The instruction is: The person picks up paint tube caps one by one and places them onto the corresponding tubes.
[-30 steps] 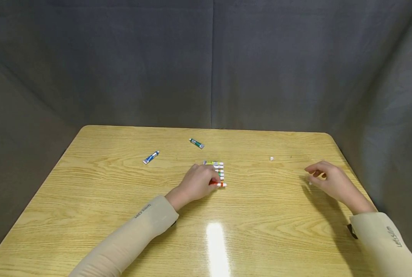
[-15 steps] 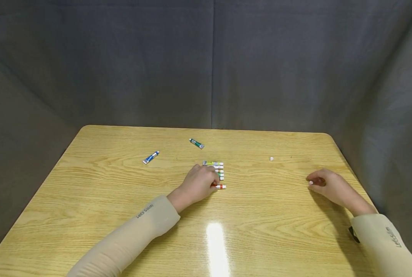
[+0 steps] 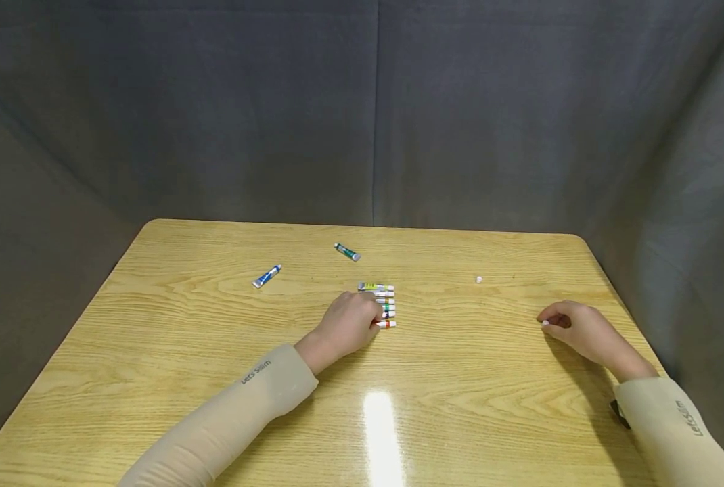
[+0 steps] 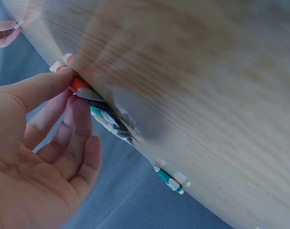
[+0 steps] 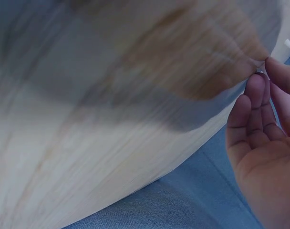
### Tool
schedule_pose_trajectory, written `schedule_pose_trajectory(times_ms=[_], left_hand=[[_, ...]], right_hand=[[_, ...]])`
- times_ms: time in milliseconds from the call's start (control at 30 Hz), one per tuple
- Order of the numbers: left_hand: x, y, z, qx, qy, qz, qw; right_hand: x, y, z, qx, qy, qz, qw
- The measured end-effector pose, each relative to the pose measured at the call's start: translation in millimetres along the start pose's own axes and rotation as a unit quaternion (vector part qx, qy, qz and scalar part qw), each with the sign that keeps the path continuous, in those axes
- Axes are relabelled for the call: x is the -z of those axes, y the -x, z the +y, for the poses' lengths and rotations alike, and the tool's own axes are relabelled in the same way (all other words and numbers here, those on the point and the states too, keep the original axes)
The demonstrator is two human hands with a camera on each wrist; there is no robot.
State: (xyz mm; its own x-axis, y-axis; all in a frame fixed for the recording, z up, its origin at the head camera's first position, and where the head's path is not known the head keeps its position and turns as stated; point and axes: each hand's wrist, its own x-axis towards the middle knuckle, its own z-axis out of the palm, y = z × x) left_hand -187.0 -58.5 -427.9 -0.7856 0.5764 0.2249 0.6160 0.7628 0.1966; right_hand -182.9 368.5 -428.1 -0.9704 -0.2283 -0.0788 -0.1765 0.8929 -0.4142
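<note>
Wooden table (image 3: 155, 325): the left hand (image 3: 346, 325) pinches the red tube (image 3: 387, 325), nearest of a row of paint tubes (image 3: 383, 303), apparently squaring it into line. The right hand (image 3: 581, 331), fingers curled, pinches a small white cap (image 3: 545, 324). Next likely calls for bringing cap to tube; 2 tubes (image 3: 266, 276) lie apart, and the hand hides the row's count.

- The head view is evenly and fairly brightly lit from above, and sharp throughout.
- A white streak of glare lies on the glossy wooden table (image 3: 155, 325) near its front edge.
- Soft shadows fall beside both forearms.
- The grey backdrop (image 3: 362, 108) darkens toward the corners.
- Both wrist views are bluish, motion-blurred and strongly warped, with the wood grain smeared.
</note>
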Motion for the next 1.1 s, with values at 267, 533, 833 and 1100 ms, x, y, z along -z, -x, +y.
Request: schedule_pose_trajectory(times_ms=[267, 533, 833, 1100], left_hand=[[1.5, -0.5, -0.6, 0.007, 0.003, -0.001, 1.0], [0.7, -0.3, -2.1, 0.007, 0.012, 0.004, 0.9999], [11.0, 1.4, -8.3, 0.012, -0.005, 0.002, 0.9999], [33.9, 6.4, -30.1, 0.057, -0.006, 0.007, 0.9983]], right_hand=[[1, 0, -5, 0.003, -0.004, 0.003, 1.0], [-1, -3, -15, 0.016, -0.005, 0.019, 1.0], [0, -6, -35, 0.042, -0.012, 0.047, 0.998], [4, -13, -52, 0.047, -0.018, 0.058, 0.997]])
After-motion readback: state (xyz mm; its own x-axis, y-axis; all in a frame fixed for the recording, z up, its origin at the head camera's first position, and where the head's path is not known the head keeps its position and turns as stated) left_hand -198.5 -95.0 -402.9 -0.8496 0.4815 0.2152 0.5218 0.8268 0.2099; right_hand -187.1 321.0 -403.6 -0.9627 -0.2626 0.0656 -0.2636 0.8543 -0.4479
